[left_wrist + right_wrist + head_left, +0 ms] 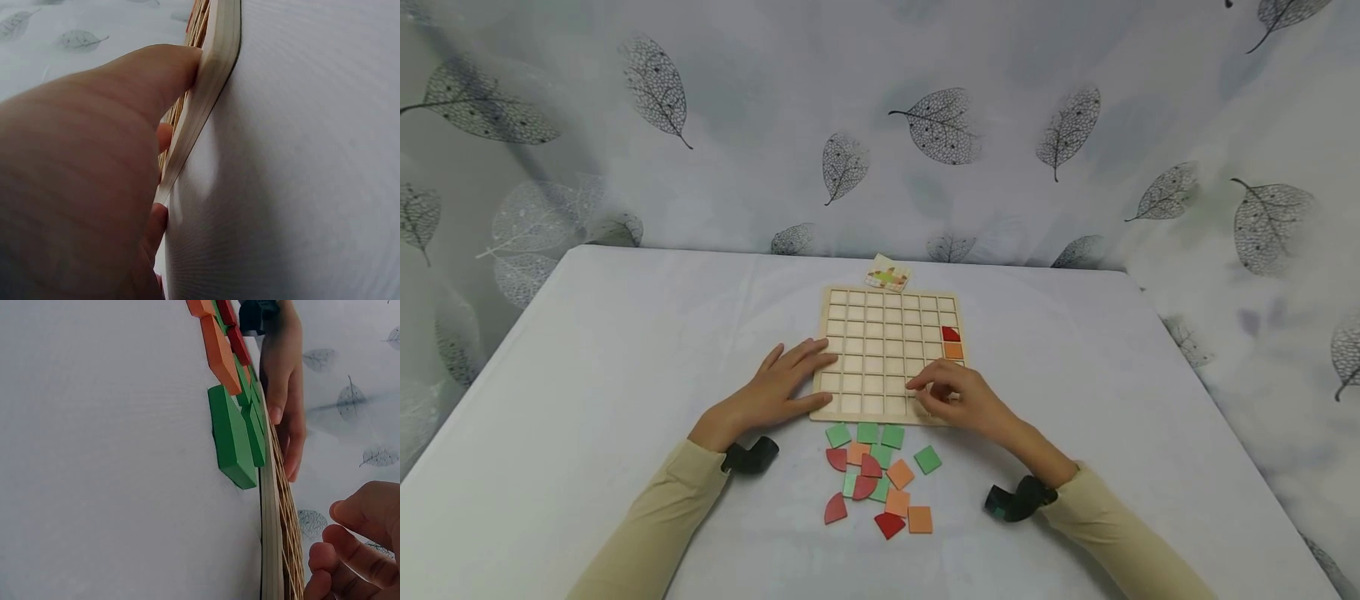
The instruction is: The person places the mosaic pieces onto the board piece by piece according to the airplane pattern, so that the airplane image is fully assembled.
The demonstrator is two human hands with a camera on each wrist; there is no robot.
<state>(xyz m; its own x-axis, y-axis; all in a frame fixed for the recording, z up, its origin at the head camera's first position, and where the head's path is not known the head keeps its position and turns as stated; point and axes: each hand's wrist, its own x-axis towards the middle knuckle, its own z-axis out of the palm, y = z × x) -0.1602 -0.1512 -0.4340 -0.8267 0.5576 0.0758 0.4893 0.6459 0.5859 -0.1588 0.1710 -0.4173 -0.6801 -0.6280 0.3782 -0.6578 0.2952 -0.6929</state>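
White table, and on it the gridded board! Left hand, fingers spread, rests on the board's left edge; right hand is over the near right corner, fingers loosely curled, thumb parted from them. Card at the far edge! Loose pieces crowd the near side; orange square and red quarter sit in the right column.

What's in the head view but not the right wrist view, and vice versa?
Only head view: the picture card behind the board, plus a red piece and an orange piece in its grid.
Only right wrist view: a close side-on look at a green piece.
Both: the board, left hand, right hand, and loose pieces in green, orange and red.
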